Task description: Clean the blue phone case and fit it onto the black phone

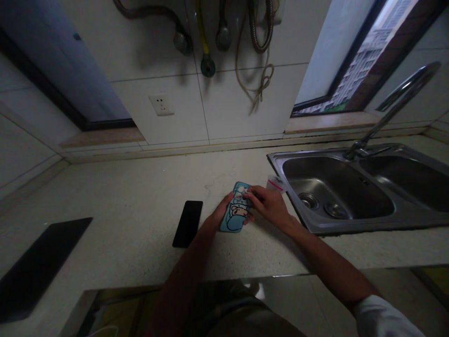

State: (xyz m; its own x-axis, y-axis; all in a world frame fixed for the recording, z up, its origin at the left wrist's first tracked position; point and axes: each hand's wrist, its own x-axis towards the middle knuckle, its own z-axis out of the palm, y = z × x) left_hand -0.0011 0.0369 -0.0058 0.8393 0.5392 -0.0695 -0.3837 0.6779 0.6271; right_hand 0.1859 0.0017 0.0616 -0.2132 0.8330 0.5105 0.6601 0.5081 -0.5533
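A light-blue phone case (236, 222) with a cartoon animal printed on its back is tilted above the counter (133, 201). My left hand (220, 210) is closed around its left edge, with fingertips showing past the right edge. At the top of the case, beside the camera cutouts, my right hand (269, 205) pinches with thumb and forefinger. A thin whitish bit shows at those fingertips, too small to name. A black smartphone (188, 223) lies flat on the counter, left of my left hand. Behind my right hand is a small clear plastic bag (276, 184) with a red strip.
To the right, a steel double sink (298, 220) is set into the counter, with a tall curved faucet (389, 105) behind it. A dark flat panel (42, 267) lies at the far left. A socket (161, 105) and several hoses are on the tiled wall.
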